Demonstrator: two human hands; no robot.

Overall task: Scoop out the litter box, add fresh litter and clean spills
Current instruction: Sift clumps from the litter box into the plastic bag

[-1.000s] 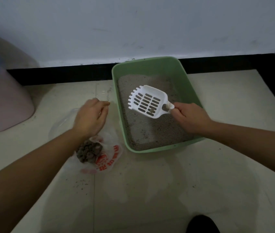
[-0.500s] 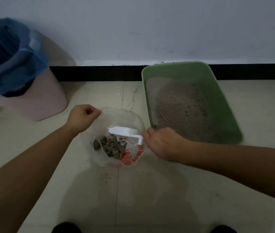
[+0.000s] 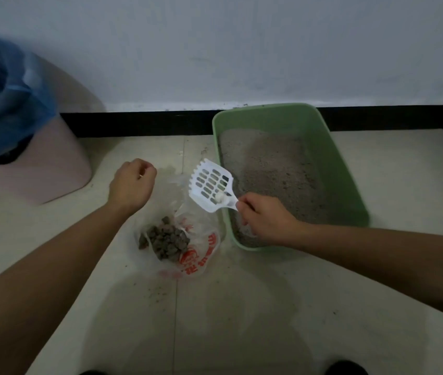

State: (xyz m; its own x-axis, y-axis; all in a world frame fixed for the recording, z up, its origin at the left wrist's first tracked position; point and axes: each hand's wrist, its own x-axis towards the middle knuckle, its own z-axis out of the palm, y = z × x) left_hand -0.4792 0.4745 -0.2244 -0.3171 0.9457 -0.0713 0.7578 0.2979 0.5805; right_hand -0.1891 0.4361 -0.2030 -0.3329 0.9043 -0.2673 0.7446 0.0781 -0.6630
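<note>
The right hand (image 3: 266, 220) gripped the handle of a white slotted scoop (image 3: 210, 186), fingers curled tightly round it; the scoop was held in the air over the gap between the plastic bag (image 3: 201, 247) and the left rim of the litter box (image 3: 336, 158), its slotted face turned up toward the camera and its toothed edge pointing away from the person; the green litter box sat on the floor (image 3: 269, 307) against the black skirting (image 3: 133, 123), with grey litter (image 3: 269, 163) heaped higher toward its far end; the thin clear bag with red print lay on the floor just beside the box, and a pile of dark clumps (image 3: 166, 239) sat inside it; the left hand (image 3: 131, 185) was at the bag's far edge, fingers curled in and seemingly pinching the thin plastic, though the dim light made the pinch hard to confirm; loose grains (image 3: 158, 293) were scattered on the floor below the bag; a pink bin (image 3: 52, 169) with a blue liner (image 3: 3, 104) stood well apart at the left
</note>
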